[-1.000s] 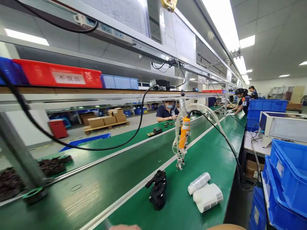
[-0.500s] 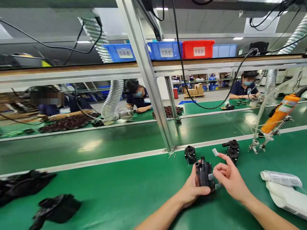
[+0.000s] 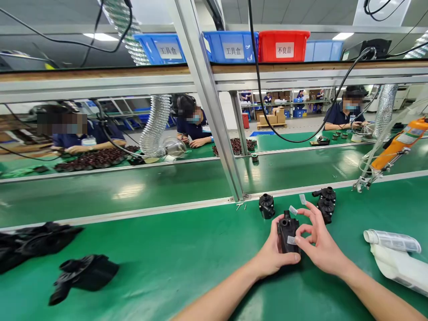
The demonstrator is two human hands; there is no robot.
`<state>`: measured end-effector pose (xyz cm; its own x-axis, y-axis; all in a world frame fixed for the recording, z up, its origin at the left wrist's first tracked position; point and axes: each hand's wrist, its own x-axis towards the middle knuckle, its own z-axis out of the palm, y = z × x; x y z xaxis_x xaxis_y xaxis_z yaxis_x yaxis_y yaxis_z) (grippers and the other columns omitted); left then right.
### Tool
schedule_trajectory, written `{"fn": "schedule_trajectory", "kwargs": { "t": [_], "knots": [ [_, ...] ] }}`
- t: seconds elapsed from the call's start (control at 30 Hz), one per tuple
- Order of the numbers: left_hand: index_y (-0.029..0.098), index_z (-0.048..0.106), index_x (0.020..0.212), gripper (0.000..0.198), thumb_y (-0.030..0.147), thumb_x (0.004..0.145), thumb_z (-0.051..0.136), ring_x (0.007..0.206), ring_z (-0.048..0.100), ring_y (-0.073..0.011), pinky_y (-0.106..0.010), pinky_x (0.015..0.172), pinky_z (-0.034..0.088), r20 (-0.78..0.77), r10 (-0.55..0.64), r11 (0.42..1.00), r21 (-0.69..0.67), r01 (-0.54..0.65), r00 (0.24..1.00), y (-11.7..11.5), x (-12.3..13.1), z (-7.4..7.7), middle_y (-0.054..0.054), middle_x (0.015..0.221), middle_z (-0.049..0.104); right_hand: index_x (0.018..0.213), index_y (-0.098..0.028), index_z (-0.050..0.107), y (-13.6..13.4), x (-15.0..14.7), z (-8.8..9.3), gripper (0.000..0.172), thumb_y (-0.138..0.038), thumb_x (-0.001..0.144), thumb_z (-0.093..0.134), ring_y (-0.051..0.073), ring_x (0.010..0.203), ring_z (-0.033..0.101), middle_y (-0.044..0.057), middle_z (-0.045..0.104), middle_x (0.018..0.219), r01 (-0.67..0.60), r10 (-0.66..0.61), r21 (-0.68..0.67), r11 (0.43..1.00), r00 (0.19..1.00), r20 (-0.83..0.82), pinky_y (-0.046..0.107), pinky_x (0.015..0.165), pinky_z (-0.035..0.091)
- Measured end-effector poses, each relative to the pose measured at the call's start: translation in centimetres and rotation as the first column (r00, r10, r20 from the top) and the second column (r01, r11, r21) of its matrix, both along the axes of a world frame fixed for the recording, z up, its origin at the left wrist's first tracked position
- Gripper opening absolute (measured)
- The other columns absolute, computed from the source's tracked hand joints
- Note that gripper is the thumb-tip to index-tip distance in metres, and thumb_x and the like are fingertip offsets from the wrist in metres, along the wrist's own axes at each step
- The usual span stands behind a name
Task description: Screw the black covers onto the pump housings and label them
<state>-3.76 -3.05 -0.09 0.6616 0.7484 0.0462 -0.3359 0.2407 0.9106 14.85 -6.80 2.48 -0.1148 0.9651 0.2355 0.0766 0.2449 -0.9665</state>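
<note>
My left hand (image 3: 271, 255) is wrapped round a black pump housing (image 3: 285, 226), its short pipe stubs pointing up. Close against the pump's right side, my right hand (image 3: 317, 240) pinches a small pale label (image 3: 291, 240) between thumb and finger, over the pump's front face. Whether that label touches the pump, I cannot tell. Two more labels cling to other fingertips of this hand: one label (image 3: 293, 210) by the pump's top, another label (image 3: 302, 199) higher up. Behind the hands stand a single black pump (image 3: 266, 205) and a pair of black pumps (image 3: 326, 203).
A roll of label sheet (image 3: 393, 240) lies at the right. An orange tool (image 3: 399, 145) on a stand is behind it. At the left are a black pump part (image 3: 85, 273) and dark pieces (image 3: 33, 240). A metal post (image 3: 214, 111) rises mid-bench. Co-workers sit opposite.
My right hand's fingers have spread, and the pinched label now lies over the pump's front face. The pump has turned slightly in my left hand. The whole view has tilted downward.
</note>
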Motion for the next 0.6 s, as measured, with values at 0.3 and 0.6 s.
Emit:
{"fn": "schedule_trajectory", "kwargs": {
  "t": [0.3, 0.6],
  "knots": [
    [0.037, 0.025, 0.149, 0.107, 0.022, 0.069, 0.095, 0.104, 0.064, -0.0208, -0.035, 0.09, 0.05, 0.003, -0.023, 1.0, 0.015, 0.023, 1.0, -0.09, 0.2, -0.02, -0.01, 0.134, 0.055, 0.158, -0.043, 0.011, 0.21, 0.92, 0.69, 0.083, -0.024, 0.094, 0.06, 0.012, 0.087, 0.065, 0.013, 0.037, 0.151, -0.057, 0.05, 0.048, 0.997, 0.99, 0.133, 0.025, 0.062, 0.056],
    [0.037, 0.023, 0.147, 0.105, 0.02, 0.071, 0.093, 0.105, 0.063, -0.0201, -0.033, 0.088, 0.051, 0.011, -0.029, 0.999, 0.032, 0.029, 1.0, 0.01, 0.25, -0.19, -0.011, 0.139, 0.05, 0.158, -0.04, 0.012, 0.39, 0.68, 0.52, 0.083, -0.023, 0.093, 0.061, 0.013, 0.086, 0.067, 0.014, 0.038, 0.151, -0.016, 0.001, 0.085, 0.996, 0.986, 0.164, 0.025, 0.059, 0.057]
  ]
}}
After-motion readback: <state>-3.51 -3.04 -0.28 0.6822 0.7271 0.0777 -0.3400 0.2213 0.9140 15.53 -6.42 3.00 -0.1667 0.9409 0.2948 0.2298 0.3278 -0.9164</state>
